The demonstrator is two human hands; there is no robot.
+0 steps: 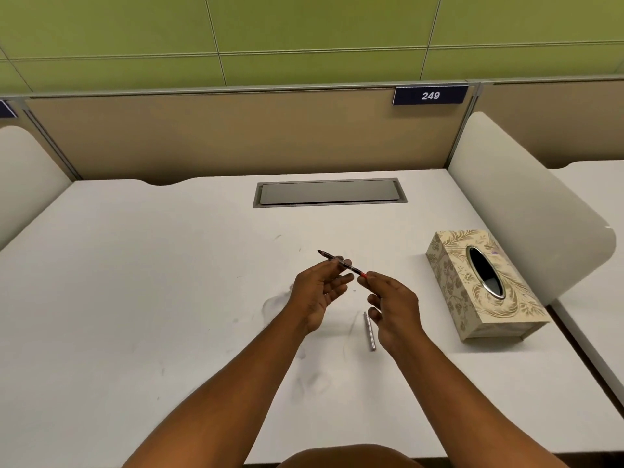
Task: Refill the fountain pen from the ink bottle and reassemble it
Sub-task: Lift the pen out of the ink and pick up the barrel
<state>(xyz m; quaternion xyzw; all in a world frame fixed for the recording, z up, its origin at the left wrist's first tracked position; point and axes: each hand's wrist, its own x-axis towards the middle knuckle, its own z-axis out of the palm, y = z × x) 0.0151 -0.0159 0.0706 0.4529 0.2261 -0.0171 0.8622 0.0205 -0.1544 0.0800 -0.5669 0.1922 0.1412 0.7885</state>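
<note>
White table (169, 298), green wall behind. I hold the thin dark nib-and-converter pen section (339, 262) aloft — left hand (317, 292) fingers pinching mid-body, right hand (391, 305) apparently nipping its red tail. Light, slick, fragile — grip barrel-side, never nib.

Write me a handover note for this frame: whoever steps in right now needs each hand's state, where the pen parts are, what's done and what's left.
Left hand: fingertips pinch the pen's inner section mid-length, nib pointing up and away to the left, above the desk.
Right hand: fingertips grip the section's red rear end.
Silver barrel: lying on the desk just under the right hand, not held.
Tissue box: on the desk to the right.
Ink bottle: not in view.
Done: barrel is off.
Left: whether the pen is filled cannot be told; refit the barrel.
</note>
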